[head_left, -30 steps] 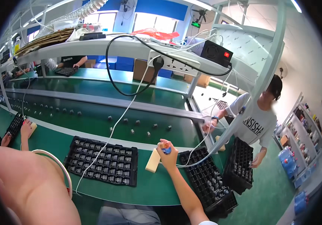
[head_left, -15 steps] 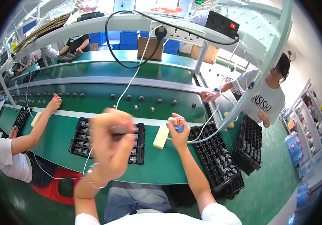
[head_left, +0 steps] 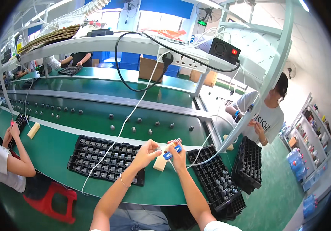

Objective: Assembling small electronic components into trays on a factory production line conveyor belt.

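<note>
White cable (head_left: 124, 125) crosses black tray (head_left: 96, 153) (red stool (head_left: 53, 202) left).

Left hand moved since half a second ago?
Yes. The left hand went right, from overlapping the central black tray to near the cream block beside it.

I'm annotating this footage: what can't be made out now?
Head view: small greyish part in the left hand; too tiny to identify.
Head view: bright blue object in the right hand; partly hidden by its grip.
Head view: near-right pockets of the black plastic tray; behind the left forearm.
</note>
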A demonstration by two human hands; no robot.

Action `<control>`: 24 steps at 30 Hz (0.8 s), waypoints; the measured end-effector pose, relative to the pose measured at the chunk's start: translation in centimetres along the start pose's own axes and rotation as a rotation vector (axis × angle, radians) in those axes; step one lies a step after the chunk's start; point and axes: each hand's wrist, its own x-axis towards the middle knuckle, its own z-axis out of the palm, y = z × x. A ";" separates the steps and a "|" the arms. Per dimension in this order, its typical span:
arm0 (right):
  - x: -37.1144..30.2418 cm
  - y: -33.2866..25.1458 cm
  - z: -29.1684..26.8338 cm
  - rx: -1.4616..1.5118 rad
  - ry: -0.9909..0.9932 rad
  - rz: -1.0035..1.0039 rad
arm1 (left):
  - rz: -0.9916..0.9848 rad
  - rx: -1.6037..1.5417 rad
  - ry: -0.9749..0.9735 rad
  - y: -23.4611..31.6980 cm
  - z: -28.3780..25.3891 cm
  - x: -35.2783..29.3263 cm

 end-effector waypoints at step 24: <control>0.0 2.3 -0.9 0.098 -0.048 0.303 | -0.024 0.122 0.057 -1.5 0.2 -1.0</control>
